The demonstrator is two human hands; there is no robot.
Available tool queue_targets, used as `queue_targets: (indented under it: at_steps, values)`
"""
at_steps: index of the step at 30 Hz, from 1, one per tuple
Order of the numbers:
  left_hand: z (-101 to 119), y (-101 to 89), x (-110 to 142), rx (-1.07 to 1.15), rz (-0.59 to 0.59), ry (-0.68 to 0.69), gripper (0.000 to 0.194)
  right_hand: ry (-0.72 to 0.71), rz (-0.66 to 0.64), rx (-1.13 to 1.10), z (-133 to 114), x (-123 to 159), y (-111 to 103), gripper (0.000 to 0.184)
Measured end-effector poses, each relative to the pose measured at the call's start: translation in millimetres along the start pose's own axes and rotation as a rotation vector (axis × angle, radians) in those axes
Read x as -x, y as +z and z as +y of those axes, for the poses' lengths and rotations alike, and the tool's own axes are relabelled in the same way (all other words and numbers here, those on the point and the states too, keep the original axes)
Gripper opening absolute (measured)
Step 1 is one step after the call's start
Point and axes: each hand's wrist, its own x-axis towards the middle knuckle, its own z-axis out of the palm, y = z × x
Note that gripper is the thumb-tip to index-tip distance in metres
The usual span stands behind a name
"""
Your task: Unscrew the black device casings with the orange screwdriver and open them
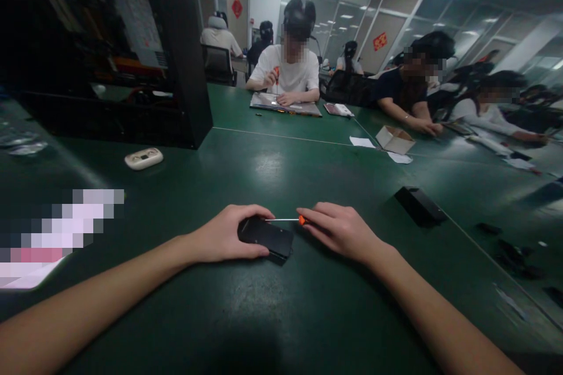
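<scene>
The left hand point(224, 233) is curling around a black case point(269, 239), thumb and fingers closing on its edges; the right hand point(341, 228) is pinching an orange-handled screwdriver point(302, 220), its shaft reaching the case's far edge. Bare tabletop is lying in front of both hands and between the forearms, while a black box point(421, 206) is sitting right of the right hand. The table point(272, 170) is green and glossy; beyond the hands, people are sitting in a lit room.

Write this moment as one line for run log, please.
left hand: grips black box | right hand: holds orange-handled screwdriver, shaft reaching box's far edge | green table: pale oval case left, black block right
</scene>
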Motion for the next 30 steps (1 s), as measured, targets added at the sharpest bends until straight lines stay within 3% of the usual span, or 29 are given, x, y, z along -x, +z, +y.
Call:
queue_targets:
  at_steps: [5, 13, 30]
  values:
    - [3, 1.2, -1, 0.009, 0.036, -0.005, 0.045, -0.090, 0.011, 0.054, -6, -4, -1, 0.033]
    - [4, 1.2, -1, 0.055, 0.047, -0.025, 0.041, -0.055, -0.001, -0.080, 8, 1, -7, 0.032]
    - [3, 1.8, -1, 0.107, 0.084, -0.011, 0.042, -0.088, 0.048, -0.071, 2, -3, -9, 0.030]
